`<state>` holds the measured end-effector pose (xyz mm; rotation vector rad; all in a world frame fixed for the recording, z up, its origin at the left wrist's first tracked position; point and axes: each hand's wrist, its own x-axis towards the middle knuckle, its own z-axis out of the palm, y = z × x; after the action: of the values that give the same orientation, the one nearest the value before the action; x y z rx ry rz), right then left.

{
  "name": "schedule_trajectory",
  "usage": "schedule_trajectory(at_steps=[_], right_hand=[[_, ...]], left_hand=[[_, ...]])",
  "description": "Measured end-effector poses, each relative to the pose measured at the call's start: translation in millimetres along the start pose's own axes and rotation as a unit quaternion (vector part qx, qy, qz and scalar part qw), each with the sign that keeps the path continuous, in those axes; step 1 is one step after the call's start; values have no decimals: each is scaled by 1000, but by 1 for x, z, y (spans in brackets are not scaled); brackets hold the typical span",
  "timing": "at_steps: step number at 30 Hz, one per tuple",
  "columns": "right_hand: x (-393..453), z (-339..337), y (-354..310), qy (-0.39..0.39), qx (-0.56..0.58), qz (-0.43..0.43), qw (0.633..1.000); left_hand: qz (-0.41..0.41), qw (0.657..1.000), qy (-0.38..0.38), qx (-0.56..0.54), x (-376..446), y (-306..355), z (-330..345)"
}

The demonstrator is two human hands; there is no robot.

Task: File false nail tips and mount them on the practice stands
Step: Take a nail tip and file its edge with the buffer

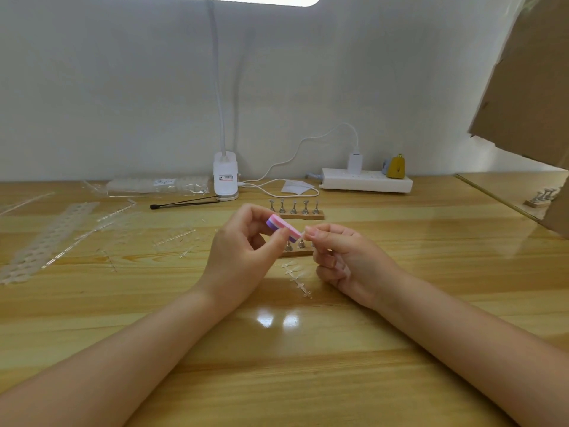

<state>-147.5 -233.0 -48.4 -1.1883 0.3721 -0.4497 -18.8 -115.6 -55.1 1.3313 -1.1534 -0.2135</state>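
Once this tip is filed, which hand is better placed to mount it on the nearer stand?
Probably the right hand: it already pinches the nail tip just above the nearer stand, while the left hand holds the file block.

Single head-worn wide-angle view, no second camera to overlap with. Looks forward and down across the wooden surface (369, 349) toward the white wall (123, 87) filling the upper half of the frame. Close range: both forearms enter from the bottom corners, left hand (243, 251) and right hand (345, 257) meet at frame centre. Lamp base (225, 177) sits centre, power strip (366, 180) centre-right. Cardboard (529, 81) cuts into the upper right. Edges curve with lens distortion.
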Motion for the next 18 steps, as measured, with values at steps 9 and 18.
schedule_trajectory(at_steps=[9,18], right_hand=[[-1,0,1,-13,-20,-8,1000],[0,-1,1,-4,-11,-6,1000]], left_hand=[[-3,995,-88,51,-3,-5,3],[-28,998,-60,-2,-2,1,3]])
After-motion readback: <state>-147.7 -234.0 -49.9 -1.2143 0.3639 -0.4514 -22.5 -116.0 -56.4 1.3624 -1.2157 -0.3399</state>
